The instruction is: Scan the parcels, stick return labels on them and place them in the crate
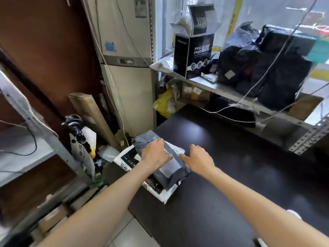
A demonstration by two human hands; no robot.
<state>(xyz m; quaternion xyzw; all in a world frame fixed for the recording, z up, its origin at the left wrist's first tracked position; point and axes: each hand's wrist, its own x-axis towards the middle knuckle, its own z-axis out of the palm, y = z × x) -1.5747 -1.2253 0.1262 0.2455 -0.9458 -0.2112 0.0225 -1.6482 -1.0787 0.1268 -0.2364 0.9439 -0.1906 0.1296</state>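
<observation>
Forearms point(106, 193) are stretched across the bench point(231, 175); the grey parcel point(170, 172), stacked on a white parcel point(127, 157), is pressed flat-fingered by the left grip point(156, 154), likely steadied for labelling; the right grip point(199, 159) is spread empty beside it.

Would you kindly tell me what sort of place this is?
Probably a courier or parcel-returns back room: mailer bags stacked on a dark counter, metal shelving loaded with black wrapped parcels and cartons.
</observation>
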